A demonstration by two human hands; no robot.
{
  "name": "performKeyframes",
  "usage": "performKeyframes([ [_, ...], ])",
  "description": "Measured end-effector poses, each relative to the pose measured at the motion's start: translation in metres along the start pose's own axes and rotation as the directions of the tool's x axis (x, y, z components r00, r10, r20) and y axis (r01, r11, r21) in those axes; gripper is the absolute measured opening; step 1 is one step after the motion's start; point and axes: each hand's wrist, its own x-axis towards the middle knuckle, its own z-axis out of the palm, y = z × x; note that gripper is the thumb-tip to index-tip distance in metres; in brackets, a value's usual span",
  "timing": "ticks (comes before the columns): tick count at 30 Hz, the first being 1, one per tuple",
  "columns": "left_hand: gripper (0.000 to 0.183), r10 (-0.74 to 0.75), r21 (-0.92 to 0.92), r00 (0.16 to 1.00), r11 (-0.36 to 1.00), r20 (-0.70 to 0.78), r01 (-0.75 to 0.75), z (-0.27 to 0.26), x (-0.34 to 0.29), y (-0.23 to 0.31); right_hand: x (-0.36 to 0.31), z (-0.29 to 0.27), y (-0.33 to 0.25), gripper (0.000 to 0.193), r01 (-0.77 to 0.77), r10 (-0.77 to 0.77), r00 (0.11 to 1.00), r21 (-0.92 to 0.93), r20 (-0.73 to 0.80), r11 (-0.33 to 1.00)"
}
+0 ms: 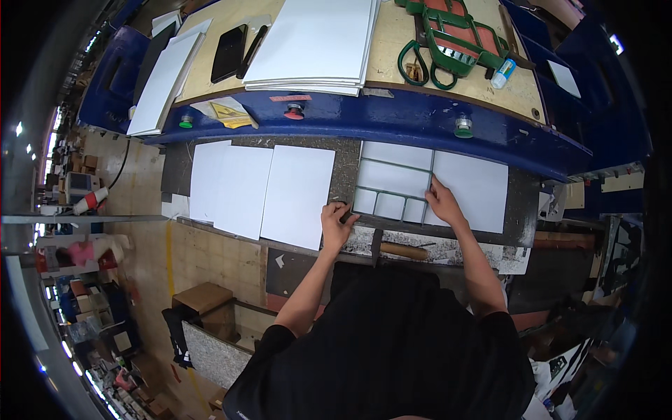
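On the dark tabletop (346,162) below the blue machine edge (392,120), going left to right: three plain white rectangular sheets (241,187) lie overlapping side by side, then a bare dark strip, then a white sheet with a green grid of lines (395,185) dividing it into boxes, touching a plain white sheet (476,189) on its right. The left hand (337,225) rests at the lower left corner of the gridded sheet, fingers curled, seemingly pinching a small dark thing; what it is cannot be told. The right hand (442,203) lies flat on the gridded sheet near its lower right, fingers spread and pressed down. Above, on the blue edge, sit a green round button (185,122), a yellow triangular warning label (227,112), a red round button (294,110) under a small red strip label, and another green button (463,127). Higher up lie a black phone (229,52), a stack of white sheets (311,45), green-handled tools (451,38) and a small white bottle with a blue cap (502,73)
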Motion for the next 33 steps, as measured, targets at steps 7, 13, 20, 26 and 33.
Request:
performKeyframes([
  [7,0.032,-0.007,-0.041,1.000,0.999,0.009,0.007,0.003,0.000,-0.001,0.005,-0.004,0.009,0.060,0.019,-0.018,1.000,0.193,-0.006,0.981],
  [13,0.035,-0.018,-0.010,0.999,1.000,-0.035,0.017,0.006,-0.001,0.001,0.005,-0.004,0.011,0.064,-0.007,0.003,1.000,0.239,0.017,0.971],
  [20,0.038,-0.015,-0.052,0.999,0.999,-0.030,0.013,0.004,-0.007,-0.001,0.000,-0.002,0.006,0.064,-0.033,0.019,0.998,0.270,0.055,0.962],
  [26,0.038,-0.055,-0.064,0.998,0.996,0.017,0.056,0.007,-0.003,-0.001,0.001,-0.009,-0.002,0.066,-0.086,0.070,0.995,0.281,0.066,0.956],
  [33,0.039,-0.074,-0.030,0.997,0.997,0.030,0.075,0.009,-0.002,-0.005,0.007,-0.008,0.003,0.066,-0.087,0.063,0.995,0.325,0.083,0.942],
])
